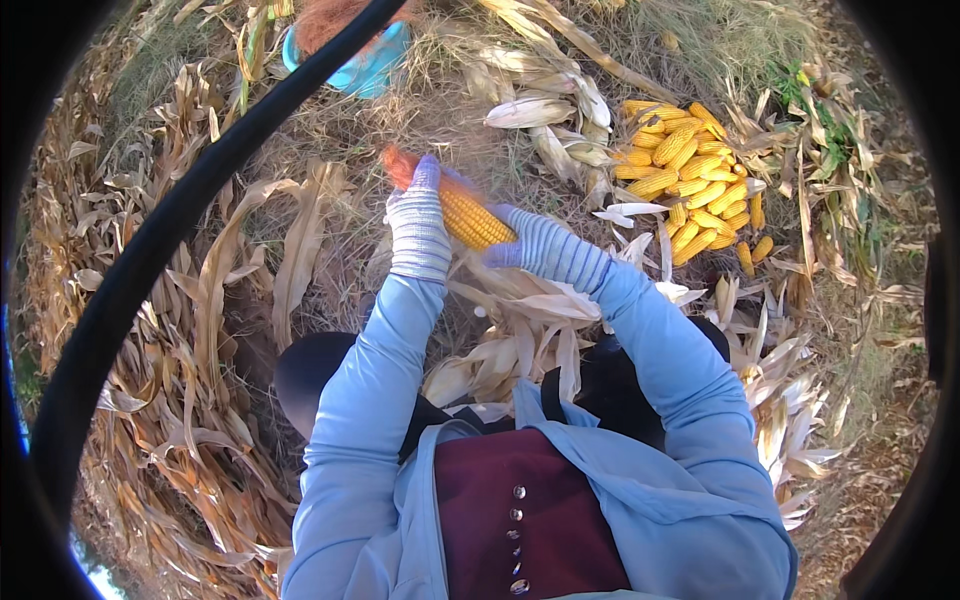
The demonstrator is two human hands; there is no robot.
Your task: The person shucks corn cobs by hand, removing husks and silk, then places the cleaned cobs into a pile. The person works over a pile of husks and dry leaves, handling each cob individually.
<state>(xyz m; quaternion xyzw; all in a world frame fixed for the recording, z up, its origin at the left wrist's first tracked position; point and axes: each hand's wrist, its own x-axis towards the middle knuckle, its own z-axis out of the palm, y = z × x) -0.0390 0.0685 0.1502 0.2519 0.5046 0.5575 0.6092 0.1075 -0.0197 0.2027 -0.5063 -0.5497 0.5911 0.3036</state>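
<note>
A yellow ear of corn [471,219] is held between my two gloved hands, in front of my knees. At its upper left end my left hand [420,217] grips the ear, with reddish-brown corn silk [400,166] bunched at the fingers. My right hand [551,246] closes around the lower right end. Both gloves are knitted, with pale and blue stripes. The ear's kernels are bare of husk along the visible middle. Pale dry husks [551,304] lie below the hands, between my legs.
Husked corn ears [697,176] form a pile at the right. A turquoise bucket [367,71] heaped with brown corn silk stands at the upper left. Dry corn stalks and leaves [180,420] cover the left side. More husks [784,405] lie by my right leg. A dark strap crosses the left view.
</note>
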